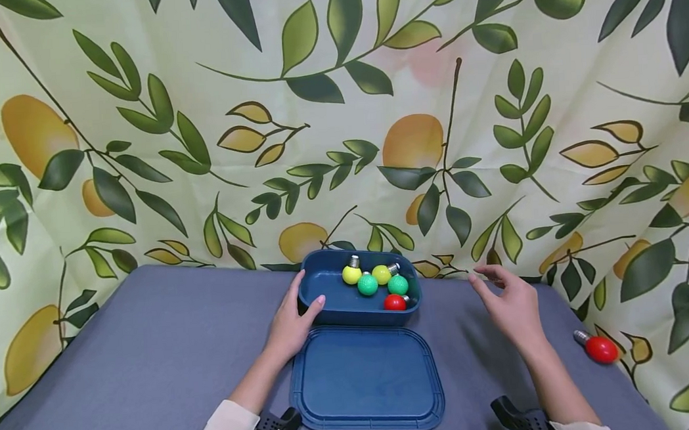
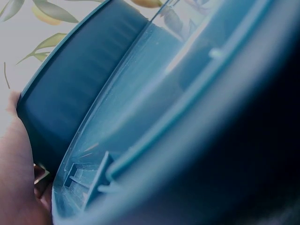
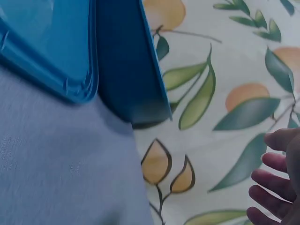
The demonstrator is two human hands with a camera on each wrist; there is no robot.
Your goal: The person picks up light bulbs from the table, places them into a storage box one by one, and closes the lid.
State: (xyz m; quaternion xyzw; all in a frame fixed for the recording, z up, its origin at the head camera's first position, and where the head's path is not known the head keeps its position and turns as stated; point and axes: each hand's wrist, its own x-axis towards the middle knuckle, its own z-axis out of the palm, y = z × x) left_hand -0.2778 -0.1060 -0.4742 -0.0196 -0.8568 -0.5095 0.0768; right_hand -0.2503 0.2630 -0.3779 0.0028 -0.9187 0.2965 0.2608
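The left hand (image 1: 286, 325), thumb and fingers spread, is touching the left end of the blue box (image 1: 330, 289), where five bulbs (image 1: 368, 284) are lying. The right hand (image 1: 511, 302) is hovering to the right, fingers loosely curved and holding nothing. Bulbs are apparently being gathered; the next move is likely calling for a reach right and near, to the loose red bulb (image 1: 601, 350) by the tabletop's (image 1: 152, 365) right edge.

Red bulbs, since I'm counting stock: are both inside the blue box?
No: one red bulb lies in the box, the other red bulb outside it.
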